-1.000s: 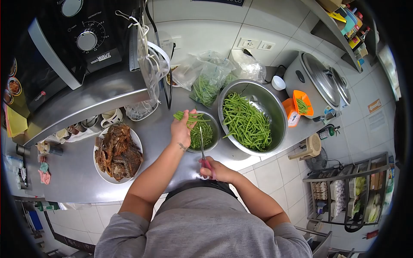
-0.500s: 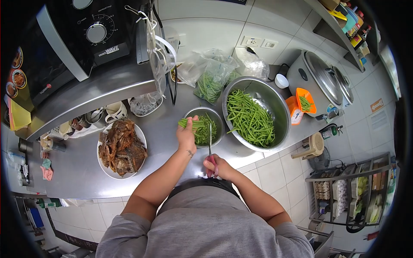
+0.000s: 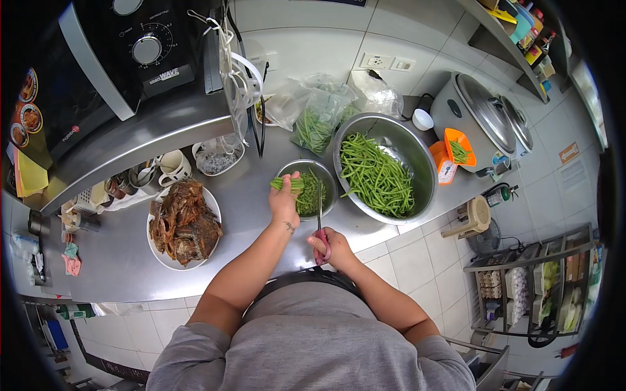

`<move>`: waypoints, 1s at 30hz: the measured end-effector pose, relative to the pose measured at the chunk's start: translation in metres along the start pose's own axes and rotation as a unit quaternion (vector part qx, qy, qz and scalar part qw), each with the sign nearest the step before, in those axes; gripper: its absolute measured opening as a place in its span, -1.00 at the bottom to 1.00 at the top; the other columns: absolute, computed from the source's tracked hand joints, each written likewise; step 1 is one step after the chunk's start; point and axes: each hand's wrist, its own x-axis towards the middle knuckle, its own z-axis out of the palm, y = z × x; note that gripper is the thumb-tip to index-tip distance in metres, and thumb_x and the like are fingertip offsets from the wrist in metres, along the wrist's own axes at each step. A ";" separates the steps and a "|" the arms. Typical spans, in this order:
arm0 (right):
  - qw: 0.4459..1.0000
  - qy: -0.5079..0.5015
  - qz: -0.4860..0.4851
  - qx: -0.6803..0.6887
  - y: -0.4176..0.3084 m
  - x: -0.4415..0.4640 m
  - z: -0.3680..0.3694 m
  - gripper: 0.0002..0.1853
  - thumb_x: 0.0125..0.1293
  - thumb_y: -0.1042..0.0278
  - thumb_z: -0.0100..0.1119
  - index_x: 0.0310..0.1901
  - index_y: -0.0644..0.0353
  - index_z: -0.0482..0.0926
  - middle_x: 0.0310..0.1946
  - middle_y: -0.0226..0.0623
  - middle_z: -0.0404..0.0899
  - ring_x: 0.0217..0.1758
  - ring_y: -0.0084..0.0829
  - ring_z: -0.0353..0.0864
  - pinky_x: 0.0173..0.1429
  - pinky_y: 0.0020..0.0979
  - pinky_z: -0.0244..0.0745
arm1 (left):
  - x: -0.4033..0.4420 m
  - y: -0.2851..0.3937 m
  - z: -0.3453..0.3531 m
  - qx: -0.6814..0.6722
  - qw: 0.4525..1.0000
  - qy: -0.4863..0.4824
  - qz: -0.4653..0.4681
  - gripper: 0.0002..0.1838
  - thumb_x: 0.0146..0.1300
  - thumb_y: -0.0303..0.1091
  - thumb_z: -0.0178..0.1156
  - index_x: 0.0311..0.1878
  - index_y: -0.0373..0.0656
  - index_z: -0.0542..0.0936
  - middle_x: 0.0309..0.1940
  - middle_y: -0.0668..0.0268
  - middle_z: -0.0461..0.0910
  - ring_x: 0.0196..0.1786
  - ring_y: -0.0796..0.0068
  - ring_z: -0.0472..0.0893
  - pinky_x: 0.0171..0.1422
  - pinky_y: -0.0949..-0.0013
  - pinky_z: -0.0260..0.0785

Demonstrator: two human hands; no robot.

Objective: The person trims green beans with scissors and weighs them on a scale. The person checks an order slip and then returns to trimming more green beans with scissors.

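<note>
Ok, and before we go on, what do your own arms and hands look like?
The left hand and right hand are both bare, no gloves. The left sleeve and right sleeve are short and plain grey, leaving the forearms uncovered. A small dark marking, perhaps a tattoo, sits by the left wrist. No watch shows.

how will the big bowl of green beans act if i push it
The big bowl would probably slide on the smooth counter. It may feel fairly weighty, holding so many beans. They lie heaped to one side, so might shift.
</note>
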 end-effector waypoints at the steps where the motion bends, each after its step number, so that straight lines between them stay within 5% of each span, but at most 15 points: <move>1: 0.999 -0.003 0.024 0.033 -0.001 0.000 -0.001 -0.40 0.27 -0.17 0.22 -0.11 0.35 0.45 -0.60 -0.37 0.51 -0.61 -0.57 0.48 -0.58 -0.50 0.35 | 0.001 0.002 0.000 0.000 1.000 -0.001 0.001 -0.85 0.47 -0.33 -0.02 -0.01 -0.16 0.39 0.06 0.13 0.58 0.05 0.35 0.57 0.18 0.29 0.41; 7: 0.997 -0.069 0.030 -0.013 -0.004 -0.005 0.004 -0.30 0.20 -0.24 0.25 -0.02 0.36 0.43 -0.49 -0.34 0.57 -0.51 -0.57 0.54 -0.48 -0.51 0.40 | 0.009 0.005 0.005 -0.034 0.999 -0.002 0.021 -0.84 0.49 -0.27 -0.04 -0.02 -0.12 0.40 0.07 0.21 0.59 0.04 0.42 0.55 0.19 0.31 0.37; 12: 1.000 -0.021 0.013 -0.001 -0.006 -0.003 -0.008 -0.50 0.21 -0.01 0.35 -0.19 0.34 0.46 -0.66 -0.35 0.49 -0.70 -0.52 0.47 -0.56 -0.47 0.40 | 0.007 0.000 0.007 -0.031 0.999 -0.003 0.012 -0.83 0.49 -0.25 -0.04 0.00 -0.08 0.41 0.08 0.25 0.59 0.03 0.47 0.53 0.19 0.34 0.32; 22: 0.991 -0.096 0.022 -0.092 -0.016 0.001 -0.038 -0.43 0.15 -0.06 0.39 -0.13 0.36 0.49 -0.61 -0.31 0.53 -0.63 -0.52 0.53 -0.55 -0.51 0.40 | 0.001 -0.005 0.017 0.015 1.000 -0.012 0.016 -0.81 0.47 -0.22 0.01 0.02 -0.06 0.41 0.08 0.28 0.60 0.00 0.48 0.53 0.19 0.34 0.30; 27: 0.989 -0.120 0.028 -0.076 -0.008 -0.010 -0.066 -0.39 0.14 -0.04 0.40 -0.04 0.35 0.47 -0.58 -0.29 0.54 -0.60 -0.54 0.53 -0.51 -0.49 0.40 | 0.010 0.004 0.024 0.010 0.993 0.064 0.095 -0.81 0.47 -0.24 0.01 -0.02 -0.14 0.41 -0.06 0.19 0.63 -0.10 0.47 0.56 0.03 0.33 0.42; 30: 0.991 -0.114 -0.018 -0.070 -0.030 -0.038 -0.118 -0.40 0.13 0.00 0.42 0.01 0.31 0.45 -0.57 -0.31 0.54 -0.61 -0.56 0.49 -0.48 -0.48 0.39 | 0.012 0.009 0.057 0.069 0.984 0.026 0.162 -0.80 0.48 -0.25 -0.01 0.02 -0.14 0.40 -0.11 0.15 0.63 -0.15 0.43 0.59 -0.03 0.29 0.44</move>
